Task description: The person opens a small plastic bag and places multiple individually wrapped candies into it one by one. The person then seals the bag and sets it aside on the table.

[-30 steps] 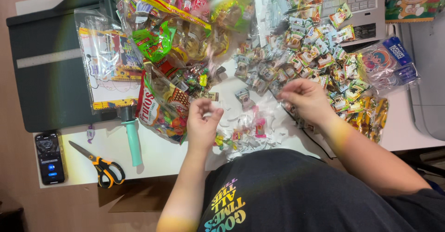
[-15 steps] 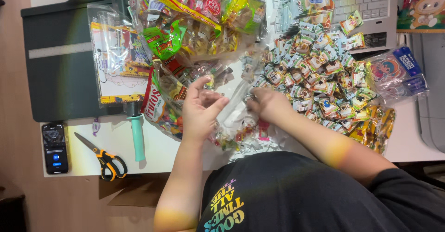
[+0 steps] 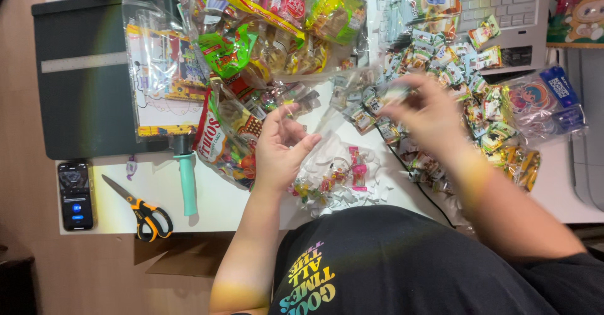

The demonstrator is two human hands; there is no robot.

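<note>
My left hand [image 3: 284, 148] is raised over the white table [image 3: 214, 202], its fingers pinching the mouth of a clear plastic bag [image 3: 333, 175]. The bag holds a few small colourful sweets and sags onto the table in front of me. My right hand [image 3: 431, 110] is blurred above a heap of small wrapped sweets [image 3: 459, 69] to the right. Its fingertips seem to pinch one small packet [image 3: 393, 93] near the bag's upper edge.
Large bags of snacks [image 3: 264, 25] pile up at the back. A dark grey box [image 3: 82, 82] and a clear pouch of printed cards [image 3: 157, 76] lie at the left. Yellow-handled scissors [image 3: 148, 214], a phone [image 3: 75, 195] and a teal-handled tool [image 3: 187, 183] line the near-left edge. A laptop keyboard [image 3: 503, 0] is at the back right.
My right hand has left the clear bag and swung right and back over the heap of sweets. My left hand has stayed at the bag.
</note>
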